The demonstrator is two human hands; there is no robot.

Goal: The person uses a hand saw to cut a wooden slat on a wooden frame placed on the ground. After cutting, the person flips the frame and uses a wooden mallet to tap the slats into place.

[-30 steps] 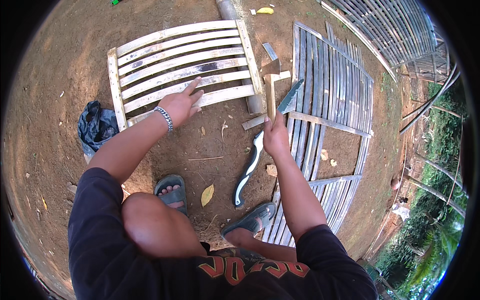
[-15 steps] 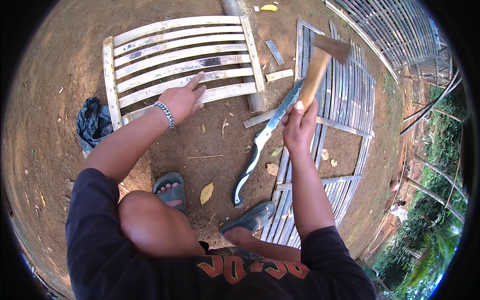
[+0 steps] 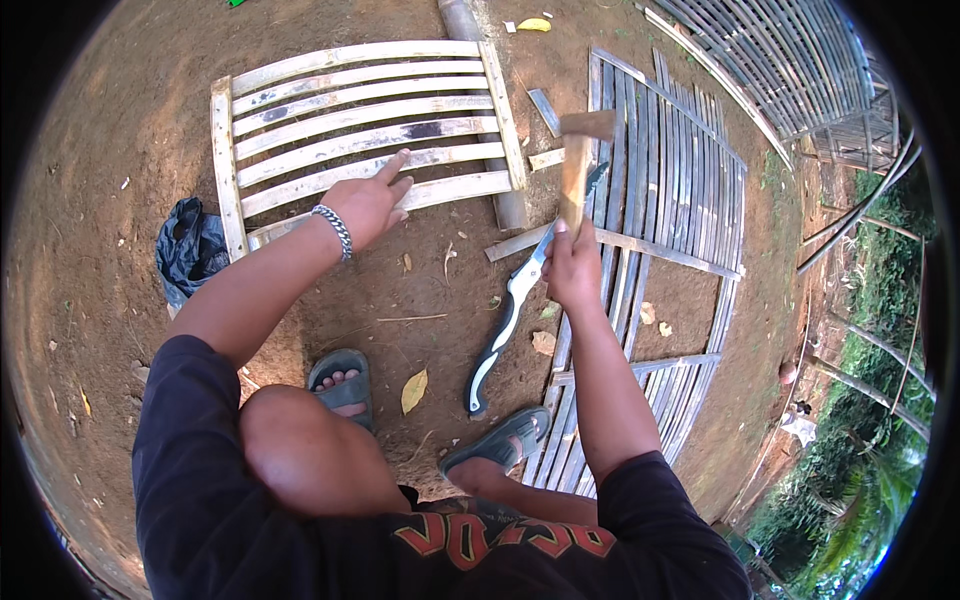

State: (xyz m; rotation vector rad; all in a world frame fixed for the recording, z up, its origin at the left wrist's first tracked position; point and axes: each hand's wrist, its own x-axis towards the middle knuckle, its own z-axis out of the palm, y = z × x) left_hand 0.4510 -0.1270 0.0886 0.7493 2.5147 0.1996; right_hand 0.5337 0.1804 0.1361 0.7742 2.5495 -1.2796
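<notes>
A slatted panel of pale wood or bamboo [image 3: 425, 130] lies at the upper left, dark stains on some slats. My left hand [image 3: 365, 208] rests on its near slats, fingers stretched out and holding nothing. In my right hand [image 3: 573, 270] is a hatchet [image 3: 574, 175], gripped by its light wooden handle with the metal head up and away from me. Below and beside that hand, a pruning saw [image 3: 498, 340] with a black and white handle lies on the ground. The hand and hatchet hide part of its blade.
A bamboo pole [image 3: 511, 210] runs under the panel's right end. Right of the saw lies a larger grey bamboo slat frame [image 3: 680, 180]; another [image 3: 790, 60] stands at the upper right. A black plastic bag [image 3: 190, 240] sits left. My sandalled feet [image 3: 505, 440] are close to the saw handle.
My right hand has come left and a little nearer to me, and the hatchet head has dropped lower and moved left with it. My left hand stays on the panel.
</notes>
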